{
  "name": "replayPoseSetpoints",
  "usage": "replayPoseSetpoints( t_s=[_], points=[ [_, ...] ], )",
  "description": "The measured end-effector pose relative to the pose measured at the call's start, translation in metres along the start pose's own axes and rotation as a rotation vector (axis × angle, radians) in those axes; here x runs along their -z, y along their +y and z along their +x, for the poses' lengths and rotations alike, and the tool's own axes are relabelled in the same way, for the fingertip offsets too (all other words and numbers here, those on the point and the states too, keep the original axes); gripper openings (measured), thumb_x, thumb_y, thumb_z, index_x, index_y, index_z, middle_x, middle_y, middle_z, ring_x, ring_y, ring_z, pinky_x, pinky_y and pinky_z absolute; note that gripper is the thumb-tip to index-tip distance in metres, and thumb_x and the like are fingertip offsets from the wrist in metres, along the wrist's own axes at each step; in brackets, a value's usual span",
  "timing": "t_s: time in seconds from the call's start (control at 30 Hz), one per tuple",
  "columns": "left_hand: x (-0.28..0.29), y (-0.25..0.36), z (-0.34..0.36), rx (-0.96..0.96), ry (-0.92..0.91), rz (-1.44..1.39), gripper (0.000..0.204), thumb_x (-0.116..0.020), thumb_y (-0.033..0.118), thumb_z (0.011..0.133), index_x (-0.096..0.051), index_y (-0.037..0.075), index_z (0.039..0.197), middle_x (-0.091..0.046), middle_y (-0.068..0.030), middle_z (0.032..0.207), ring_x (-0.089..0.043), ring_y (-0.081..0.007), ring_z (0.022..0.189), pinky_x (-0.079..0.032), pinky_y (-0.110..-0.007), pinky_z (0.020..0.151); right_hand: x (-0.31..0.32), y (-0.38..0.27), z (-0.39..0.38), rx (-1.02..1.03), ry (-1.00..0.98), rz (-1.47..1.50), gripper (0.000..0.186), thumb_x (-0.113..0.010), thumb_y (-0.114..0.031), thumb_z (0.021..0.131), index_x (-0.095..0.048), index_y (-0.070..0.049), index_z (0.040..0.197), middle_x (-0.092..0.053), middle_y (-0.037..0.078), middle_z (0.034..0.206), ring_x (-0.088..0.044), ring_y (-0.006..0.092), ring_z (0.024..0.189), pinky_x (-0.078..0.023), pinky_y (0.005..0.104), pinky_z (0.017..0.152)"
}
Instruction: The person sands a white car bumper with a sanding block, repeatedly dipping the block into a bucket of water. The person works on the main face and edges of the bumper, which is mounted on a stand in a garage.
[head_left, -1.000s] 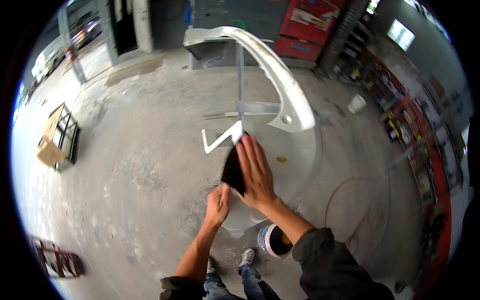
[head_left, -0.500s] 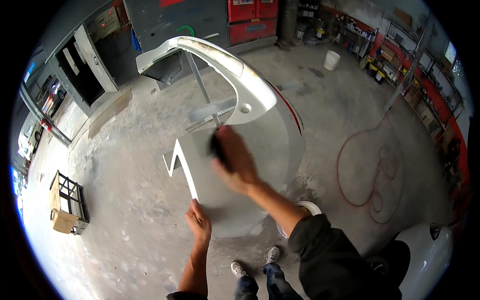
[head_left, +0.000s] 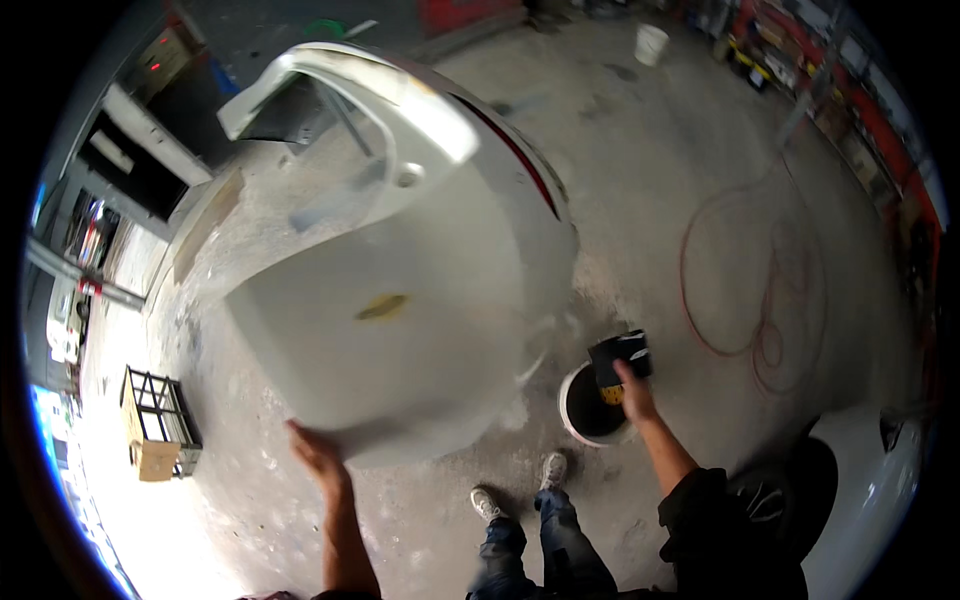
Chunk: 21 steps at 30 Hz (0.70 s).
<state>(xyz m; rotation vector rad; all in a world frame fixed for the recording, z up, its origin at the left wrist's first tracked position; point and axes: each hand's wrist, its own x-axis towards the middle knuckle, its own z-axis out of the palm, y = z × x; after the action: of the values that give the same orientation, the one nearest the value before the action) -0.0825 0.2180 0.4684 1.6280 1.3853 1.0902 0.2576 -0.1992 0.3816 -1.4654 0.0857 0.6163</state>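
Note:
A large grey-white car bumper [head_left: 440, 250] with a dark red strip [head_left: 515, 160] lies across the middle of the view. A small yellowish patch [head_left: 383, 306] shows on its smooth face. My left hand [head_left: 318, 455] grips the bumper's near left edge, some of its fingers hidden by blur. Off to the right, my right hand [head_left: 635, 390] holds a black sheet that looks like sandpaper [head_left: 622, 355], thumb on top. Beneath that hand stands a white-rimmed bucket [head_left: 567, 415] with dark contents. Something yellow shows beside my fingers at the bucket's mouth; I cannot make out what.
A red hose [head_left: 690, 300] lies coiled on the floor to the right. A car's white body [head_left: 865, 490] and wheel are at the lower right. To the left stands a black-framed crate [head_left: 160, 410] with cardboard. Another white bucket [head_left: 651, 45] stands far back near shelves.
My right hand has left the bumper's face and moved right and nearer, over the bucket. The yellowish patch is now uncovered. My left hand and the bumper appear further left in the view.

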Motion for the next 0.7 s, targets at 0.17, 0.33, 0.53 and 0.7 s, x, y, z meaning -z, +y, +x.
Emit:
replayPoseSetpoints(
  t_s=[0.17, 0.33, 0.53, 0.7],
  points=[
    [0.024, 0.035, -0.001, 0.033, 0.228, -0.118, 0.077, -0.033, 0.061, 0.102, -0.028, 0.004, 0.153, -0.036, -0.0168, 0.155, -0.038, -0.0336, 0.140, -0.036, -0.047, 0.113, 0.117, 0.150, 0.032, -0.363, 0.217, 0.597, 0.035, -0.069, -0.018, 0.089, -0.061, -0.005, 0.120, -0.067, 0.010, 0.115, -0.063, 0.0259, 0.111, -0.049, 0.0486, 0.097],
    [0.004, 0.031, 0.003, -0.187, 0.243, -0.094, 0.078, -0.032, 0.063, 0.101, -0.026, 0.006, 0.154, -0.034, -0.0169, 0.155, -0.037, -0.0343, 0.140, -0.035, -0.048, 0.113, 0.140, 0.339, 0.103, -0.609, 0.384, 0.527, 0.051, -0.065, -0.009, 0.089, -0.048, -0.013, 0.136, -0.061, 0.010, 0.120, -0.063, 0.0286, 0.106, -0.054, 0.0487, 0.077],
    [-0.045, 0.023, 0.004, -0.373, 0.205, -0.029, 0.079, -0.032, 0.064, 0.101, -0.023, 0.007, 0.155, -0.033, -0.0170, 0.155, -0.036, -0.0350, 0.140, -0.034, -0.049, 0.114, 0.125, 0.495, 0.211, -0.802, 0.517, 0.178, 0.049, -0.061, -0.016, 0.088, -0.047, -0.013, 0.135, -0.058, 0.014, 0.121, -0.060, 0.0318, 0.103, -0.052, 0.0503, 0.080],
    [-0.056, 0.028, 0.001, -0.410, 0.189, 0.030, 0.080, -0.031, 0.066, 0.100, -0.021, 0.009, 0.155, -0.031, -0.0171, 0.155, -0.035, -0.0356, 0.140, -0.033, -0.050, 0.114, 0.134, 0.583, 0.221, -0.808, 0.367, 0.364, 0.042, -0.058, -0.025, 0.092, -0.055, -0.003, 0.127, -0.059, 0.018, 0.121, -0.058, 0.0350, 0.105, -0.045, 0.0462, 0.091]
  ],
)
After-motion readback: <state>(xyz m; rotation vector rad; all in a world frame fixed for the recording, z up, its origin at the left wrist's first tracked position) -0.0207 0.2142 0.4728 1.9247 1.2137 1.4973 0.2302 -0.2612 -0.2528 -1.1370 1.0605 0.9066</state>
